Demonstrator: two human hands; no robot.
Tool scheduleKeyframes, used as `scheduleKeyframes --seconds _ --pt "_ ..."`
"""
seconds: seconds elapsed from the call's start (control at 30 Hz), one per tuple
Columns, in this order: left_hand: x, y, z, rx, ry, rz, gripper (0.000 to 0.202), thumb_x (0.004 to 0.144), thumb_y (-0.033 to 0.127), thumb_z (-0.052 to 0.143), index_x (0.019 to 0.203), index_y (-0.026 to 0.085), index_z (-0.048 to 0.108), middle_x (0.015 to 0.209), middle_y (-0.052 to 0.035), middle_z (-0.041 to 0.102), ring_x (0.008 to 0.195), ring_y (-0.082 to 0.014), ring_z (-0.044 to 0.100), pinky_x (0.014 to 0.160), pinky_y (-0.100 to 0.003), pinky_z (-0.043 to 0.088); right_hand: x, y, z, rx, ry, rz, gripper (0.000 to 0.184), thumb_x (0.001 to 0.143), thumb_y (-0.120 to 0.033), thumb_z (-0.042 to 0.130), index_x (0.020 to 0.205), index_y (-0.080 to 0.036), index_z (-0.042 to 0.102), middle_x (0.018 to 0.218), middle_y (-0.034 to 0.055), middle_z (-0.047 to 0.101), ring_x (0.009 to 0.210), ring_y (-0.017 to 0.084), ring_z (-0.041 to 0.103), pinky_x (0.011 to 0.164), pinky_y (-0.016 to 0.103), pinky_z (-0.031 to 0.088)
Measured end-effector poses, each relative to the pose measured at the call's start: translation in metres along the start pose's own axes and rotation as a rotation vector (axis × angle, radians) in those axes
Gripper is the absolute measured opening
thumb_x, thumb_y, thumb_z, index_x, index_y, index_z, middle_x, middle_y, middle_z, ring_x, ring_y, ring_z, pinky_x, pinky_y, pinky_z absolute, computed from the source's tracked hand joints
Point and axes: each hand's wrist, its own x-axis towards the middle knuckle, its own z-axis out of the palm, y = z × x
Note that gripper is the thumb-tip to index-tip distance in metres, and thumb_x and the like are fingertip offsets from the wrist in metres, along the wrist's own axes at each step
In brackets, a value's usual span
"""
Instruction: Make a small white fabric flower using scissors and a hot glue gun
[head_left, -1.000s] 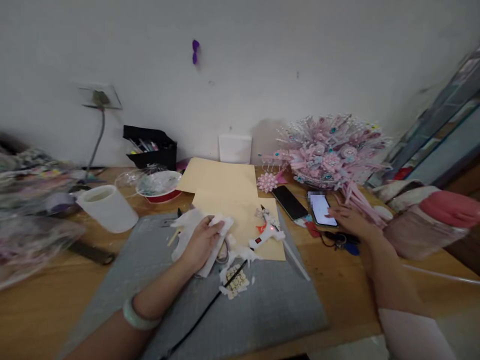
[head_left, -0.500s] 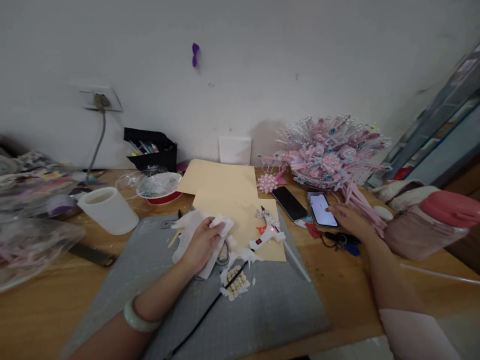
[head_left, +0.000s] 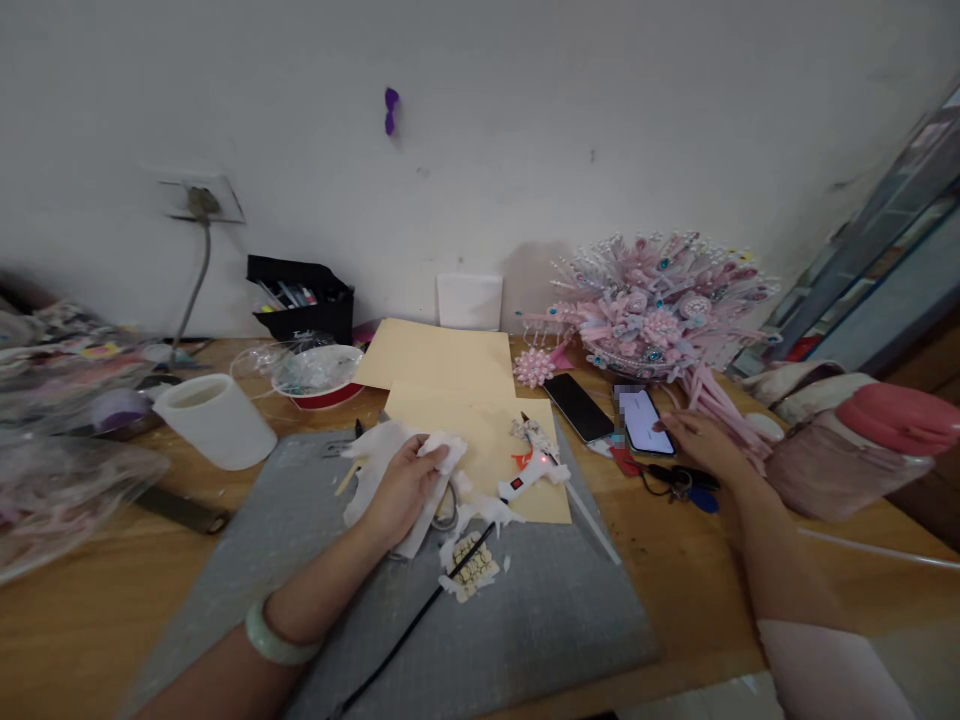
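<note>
Toward the right edge of the worktop point(head_left: 690, 575), the half-spread right hand point(head_left: 705, 445) should touch the lit phone point(head_left: 645, 420) lightly, left hand point(head_left: 405, 490) pinching white sheet point(head_left: 375, 455).

The tabletop point(head_left: 60, 630) was smooth wood with a faint sheen, and the grey cutting mat point(head_left: 540, 610) looked matt and scuffed. The buff sheets point(head_left: 450, 358) were matt paper. The crumpled white sheet point(head_left: 366, 482) looked soft, whether paper or cloth unclear. The lit phone point(head_left: 641, 415) had a glossy screen; the glue gun point(head_left: 532, 473), smooth plastic; the bangle point(head_left: 270, 638), polished; the bag point(head_left: 82, 500), wrinkled, shiny clear plastic.
</note>
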Motion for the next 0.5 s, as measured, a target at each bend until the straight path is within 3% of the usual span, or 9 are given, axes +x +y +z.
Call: scheduleKeyframes --seconds 0.17,0.33,0.5 --pt "0.0007 -0.0002 -0.0009 -0.001 -0.019 -0.003 0.02 0.061 0.014 0.068 0.075 0.016 0.054 0.074 0.0019 0.061 0.071 -0.008 0.058 0.068 -0.016 0.045 -0.0015 -0.0047 -0.005 0.064 -0.035 0.012 0.049 0.08 -0.05 0.027 0.062 -0.021 0.062 0.078 0.0073 0.067 0.08 0.023 0.06 0.077 0.036 0.044" --pt "-0.0001 0.0005 -0.0008 0.022 -0.008 -0.005 0.023 0.059 0.016 0.071 0.076 0.017 0.055 0.076 0.0015 0.061 0.072 -0.0092 0.059 0.067 -0.016 0.046 -0.0014 -0.0018 -0.0012 0.035 0.011 0.013 0.048 0.081 -0.05 0.027 0.069 -0.022 0.063 0.082 0.0078 0.067 0.082 0.023 0.059 0.076 0.036 0.044" --pt "-0.0031 0.0033 0.0025 0.028 0.017 -0.005 0.022 0.059 0.014 0.07 0.075 0.018 0.055 0.075 0.0015 0.061 0.071 -0.0096 0.059 0.064 -0.016 0.047 -0.0009 -0.0018 0.0003 0.031 -0.022 0.023 0.051 0.081 -0.053 0.026 0.067 -0.021 0.064 0.08 0.0088 0.067 0.081 0.024 0.06 0.075 0.036 0.044"
